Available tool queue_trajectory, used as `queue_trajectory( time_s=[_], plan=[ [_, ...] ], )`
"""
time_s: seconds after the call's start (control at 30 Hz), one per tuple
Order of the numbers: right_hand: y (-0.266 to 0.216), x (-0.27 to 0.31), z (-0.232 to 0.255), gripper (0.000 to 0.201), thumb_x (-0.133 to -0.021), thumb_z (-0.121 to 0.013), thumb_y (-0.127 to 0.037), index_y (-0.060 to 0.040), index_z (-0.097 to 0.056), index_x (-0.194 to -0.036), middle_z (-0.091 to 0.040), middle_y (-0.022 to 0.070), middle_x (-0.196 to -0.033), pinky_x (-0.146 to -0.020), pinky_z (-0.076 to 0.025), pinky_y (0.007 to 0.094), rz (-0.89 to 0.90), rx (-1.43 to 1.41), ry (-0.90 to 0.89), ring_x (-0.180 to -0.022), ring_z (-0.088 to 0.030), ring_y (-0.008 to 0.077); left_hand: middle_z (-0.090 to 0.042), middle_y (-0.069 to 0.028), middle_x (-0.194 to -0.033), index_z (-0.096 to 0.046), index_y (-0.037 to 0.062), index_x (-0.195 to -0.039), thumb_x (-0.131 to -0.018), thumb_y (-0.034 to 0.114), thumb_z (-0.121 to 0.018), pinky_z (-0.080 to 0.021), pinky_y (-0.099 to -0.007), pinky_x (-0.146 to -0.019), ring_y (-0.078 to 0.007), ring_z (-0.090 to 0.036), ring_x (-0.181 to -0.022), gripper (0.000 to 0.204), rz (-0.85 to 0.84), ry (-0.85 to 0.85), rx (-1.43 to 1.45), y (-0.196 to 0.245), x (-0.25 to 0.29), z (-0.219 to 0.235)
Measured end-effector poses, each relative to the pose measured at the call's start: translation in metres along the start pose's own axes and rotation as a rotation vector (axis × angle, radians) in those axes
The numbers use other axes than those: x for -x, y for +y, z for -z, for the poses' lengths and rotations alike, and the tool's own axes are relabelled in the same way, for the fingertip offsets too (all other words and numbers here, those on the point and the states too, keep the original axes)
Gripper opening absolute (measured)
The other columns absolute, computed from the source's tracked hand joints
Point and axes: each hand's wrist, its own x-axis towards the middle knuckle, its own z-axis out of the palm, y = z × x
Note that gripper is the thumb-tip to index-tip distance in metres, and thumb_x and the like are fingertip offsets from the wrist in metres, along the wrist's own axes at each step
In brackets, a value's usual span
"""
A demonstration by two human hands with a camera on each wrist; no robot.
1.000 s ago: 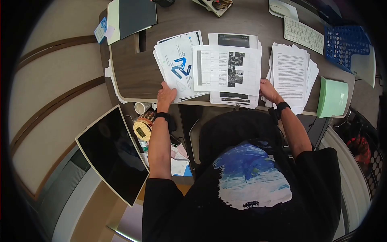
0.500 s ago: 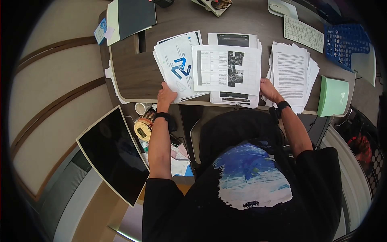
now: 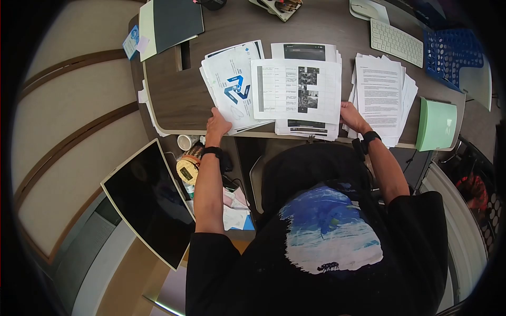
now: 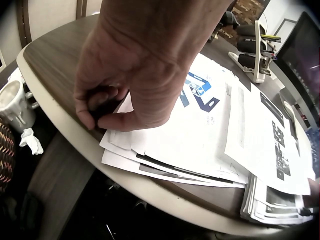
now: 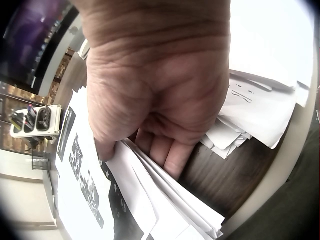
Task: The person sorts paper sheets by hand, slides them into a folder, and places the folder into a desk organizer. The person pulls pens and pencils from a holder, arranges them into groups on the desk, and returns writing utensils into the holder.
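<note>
The left hand is at the lower left corner of the left paper stack, which has a blue logo on top. In the left wrist view the curled fingers and thumb of that hand hold this corner. The right hand pinches the right edge of the middle stack; the right wrist view shows its thumb over the sheets and its fingers behind them. A sheet with a table and dark photos lies on the middle stack, its left edge reaching over the left stack.
A text-page stack and a green folder lie at the right. Beyond are a keyboard, blue basket and pen holder. A dark folder is at the back left, and a monitor stands left of the person.
</note>
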Motion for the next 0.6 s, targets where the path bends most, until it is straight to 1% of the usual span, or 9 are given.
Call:
queue_trajectory(
  time_s=[0.17, 0.37, 0.43, 0.47, 0.53, 0.6],
  plan=[
    [0.004, -0.004, 0.003, 0.035, -0.108, -0.06, -0.03, -0.0001, -0.078, -0.112, -0.076, 0.0006, -0.097, -0.082, -0.059, 0.0276, 0.002, 0.013, -0.005, -0.084, -0.069, 0.0078, -0.067, -0.0374, -0.124, -0.036, -0.0043, -0.136, -0.08, 0.017, -0.074, -0.051, -0.0499, -0.109, -0.052, -0.065, -0.122, 0.071, 0.005, -0.006, -0.002, -0.001, -0.002, -0.001],
    [-0.008, 0.006, -0.003, 0.035, -0.109, -0.06, -0.029, 0.001, -0.077, -0.114, -0.076, 0.0024, -0.103, -0.087, -0.061, 0.03, -0.005, -0.045, -0.003, -0.089, -0.072, 0.0096, -0.068, -0.0369, -0.123, -0.035, -0.0043, -0.136, -0.08, 0.017, -0.074, -0.051, -0.0496, -0.109, -0.0518, -0.064, -0.122, 0.071, 0.005, -0.004, -0.005, 0.0, -0.001, -0.001],
    [-0.008, 0.004, -0.001, 0.027, -0.11, -0.059, -0.02, -0.0007, -0.076, -0.119, -0.077, 0.0038, -0.108, -0.092, -0.062, 0.0328, -0.04, -0.019, -0.014, -0.095, -0.074, 0.012, -0.068, -0.0368, -0.122, -0.036, -0.0041, -0.136, -0.08, 0.016, -0.074, -0.051, -0.0498, -0.109, -0.052, -0.064, -0.122, 0.071, -0.002, -0.001, -0.008, 0.001, 0.0, 0.0],
    [-0.006, 0.003, -0.001, 0.027, -0.11, -0.059, -0.02, -0.0007, -0.076, -0.119, -0.077, 0.0038, -0.108, -0.092, -0.062, 0.0328, -0.041, -0.019, -0.013, -0.095, -0.074, 0.012, -0.068, -0.0366, -0.122, -0.036, -0.004, -0.135, -0.08, 0.016, -0.074, -0.051, -0.05, -0.108, -0.0521, -0.065, -0.121, 0.07, -0.008, 0.002, -0.012, 0.0, 0.0, 0.0],
    [-0.002, 0.002, -0.001, 0.036, -0.109, -0.06, -0.031, 0.0, -0.077, -0.115, -0.076, 0.0019, -0.103, -0.09, -0.061, 0.0309, -0.007, -0.026, -0.007, -0.091, -0.072, 0.0098, -0.069, -0.0365, -0.121, -0.036, -0.0039, -0.134, -0.08, 0.015, -0.074, -0.051, -0.0502, -0.108, -0.0522, -0.065, -0.12, 0.069, -0.007, 0.002, -0.02, 0.0, -0.001, -0.001],
    [-0.004, 0.003, -0.001, 0.036, -0.109, -0.06, -0.031, -0.0004, -0.077, -0.115, -0.076, 0.0018, -0.103, -0.089, -0.061, 0.0307, -0.009, -0.028, -0.008, -0.092, -0.072, 0.0097, -0.069, -0.0364, -0.121, -0.036, -0.0038, -0.133, -0.08, 0.015, -0.074, -0.052, -0.0503, -0.108, -0.0523, -0.065, -0.12, 0.068, -0.005, 0.003, -0.028, 0.0, -0.001, -0.002]
  ],
)
